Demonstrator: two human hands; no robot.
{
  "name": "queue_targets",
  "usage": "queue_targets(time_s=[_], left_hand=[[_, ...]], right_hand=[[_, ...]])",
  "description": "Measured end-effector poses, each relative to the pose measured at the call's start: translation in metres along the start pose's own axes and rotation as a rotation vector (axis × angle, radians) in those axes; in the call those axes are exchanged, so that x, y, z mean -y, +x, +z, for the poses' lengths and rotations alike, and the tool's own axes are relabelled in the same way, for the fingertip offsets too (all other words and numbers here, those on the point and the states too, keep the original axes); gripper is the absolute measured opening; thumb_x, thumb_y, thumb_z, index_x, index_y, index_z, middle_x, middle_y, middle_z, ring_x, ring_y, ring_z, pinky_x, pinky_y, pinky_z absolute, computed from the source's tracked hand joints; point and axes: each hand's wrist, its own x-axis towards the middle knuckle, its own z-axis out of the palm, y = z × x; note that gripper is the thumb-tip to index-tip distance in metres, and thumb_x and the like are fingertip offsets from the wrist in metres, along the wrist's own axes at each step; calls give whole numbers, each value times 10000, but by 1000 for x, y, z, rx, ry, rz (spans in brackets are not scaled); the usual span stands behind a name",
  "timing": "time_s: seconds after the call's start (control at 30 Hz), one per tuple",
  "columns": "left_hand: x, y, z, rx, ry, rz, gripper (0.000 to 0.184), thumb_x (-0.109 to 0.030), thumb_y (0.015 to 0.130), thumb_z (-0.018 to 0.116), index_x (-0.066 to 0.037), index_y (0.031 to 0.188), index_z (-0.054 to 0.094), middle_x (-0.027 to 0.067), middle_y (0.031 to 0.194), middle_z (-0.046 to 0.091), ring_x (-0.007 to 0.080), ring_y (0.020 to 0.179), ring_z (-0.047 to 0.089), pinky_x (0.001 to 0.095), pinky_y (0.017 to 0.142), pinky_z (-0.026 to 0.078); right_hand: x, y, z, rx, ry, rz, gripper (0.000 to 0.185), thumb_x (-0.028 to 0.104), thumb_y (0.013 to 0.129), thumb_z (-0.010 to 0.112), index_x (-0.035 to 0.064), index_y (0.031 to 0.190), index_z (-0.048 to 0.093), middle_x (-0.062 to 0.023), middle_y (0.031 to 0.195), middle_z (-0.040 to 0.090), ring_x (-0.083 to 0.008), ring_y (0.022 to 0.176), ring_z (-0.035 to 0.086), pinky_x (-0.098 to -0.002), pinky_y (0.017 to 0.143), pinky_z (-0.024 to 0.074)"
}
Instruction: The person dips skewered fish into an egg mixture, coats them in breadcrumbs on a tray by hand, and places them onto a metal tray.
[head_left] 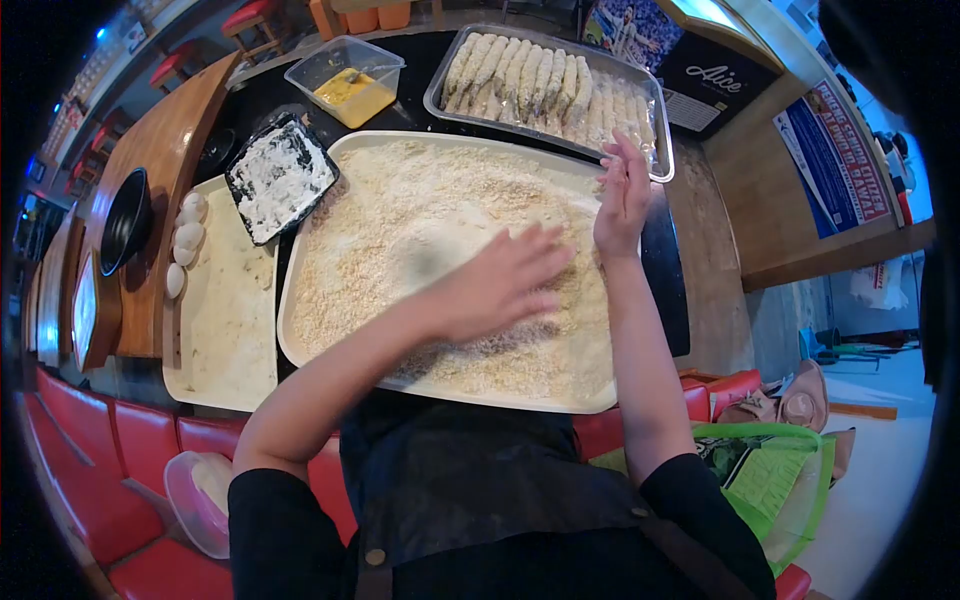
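A large cream tray [300, 345] in front of me holds a layer of pale breadcrumbs [370, 220], with a whiter patch near the middle. My left hand [505, 278] is over the crumbs, fingers spread and slightly blurred, with nothing in it; whether it touches them I cannot tell. At the tray's right edge stands my right hand [622, 195], its fingers stretched upward and holding nothing visible. Just beyond its fingertips lies a clear plastic tray [668, 150] with rows of breaded shrimp [515, 75].
A black tray of white flour [285, 175] overlaps a second cream tray [225, 330] on the left. Behind is a clear tub [300, 75] of yellow egg mixture [355, 95]. Several eggs [188, 236] line the left side, near a black bowl [127, 220]. An "Aice" box [720, 85] stands back right.
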Motion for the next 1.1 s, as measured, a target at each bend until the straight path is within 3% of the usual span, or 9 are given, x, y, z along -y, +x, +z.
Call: queue_targets(time_s=[0.13,0.23,0.33,0.47,0.57,0.8,0.97,1.0,1.1], left_hand=[[28,-1,4,-46,711,-137,611,-450,1021,325,-112,1525,254,124,1609,155,356,1483,117,573,1176,92],[67,-8,-23,-257,732,-266,606,-434,1020,317,-106,1525,250,116,1606,170,365,1475,139,579,1176,91],[52,-8,-15,-178,787,-186,605,-429,1022,292,-97,1525,246,121,1601,186,362,1476,136,557,1186,79],[11,-4,17,-8,314,-19,610,-442,1020,292,-125,1537,223,111,1611,154,346,1486,100,562,1185,62],[40,-2,5,-60,595,-83,615,-445,1020,296,-127,1540,213,104,1616,137,336,1489,94,552,1187,58],[80,-11,-39,-201,606,-251,639,-478,1022,251,-115,1544,190,99,1623,109,333,1494,51,557,1182,7],[16,6,11,1,426,-12,690,-512,1009,282,-64,1529,207,156,1607,138,353,1485,103,553,1182,65],[5,4,20,-23,272,60,708,-520,1004,299,-50,1525,208,166,1599,159,356,1480,130,580,1171,89],[15,4,20,-68,364,38,704,-528,999,309,-74,1528,217,156,1601,164,356,1479,134,597,1164,96]], right_hand=[[-2,0,-2,-1,-15,-17,330,205,1021,422,13,1252,562,-153,1077,623,-245,989,598,-345,884,464],[3,-1,-2,-5,42,44,335,213,1027,413,18,1255,560,-147,1071,621,-238,960,596,-340,866,468],[-3,1,-1,-5,-10,-19,340,220,1031,404,25,1264,557,-138,1066,616,-219,920,588,-326,829,475],[-6,1,-1,-15,15,-26,345,232,1032,406,29,1269,554,-125,1052,610,-189,884,575,-301,777,479],[-1,-1,-3,-18,45,6,346,236,1030,414,29,1269,554,-115,1033,613,-166,861,564,-288,754,478],[-4,1,-1,-26,50,25,344,235,1026,426,34,1275,554,-96,1019,620,-151,826,560,-282,736,478],[-2,0,-3,-34,54,39,342,231,1023,430,39,1276,557,-100,1033,622,-154,850,568,-281,751,480],[-2,0,-3,-31,52,39,343,231,1022,430,40,1276,557,-101,1037,623,-154,856,568,-281,753,481],[-2,1,-3,-25,49,42,345,233,1022,427,40,1275,560,-103,1048,623,-153,878,570,-281,757,482]])
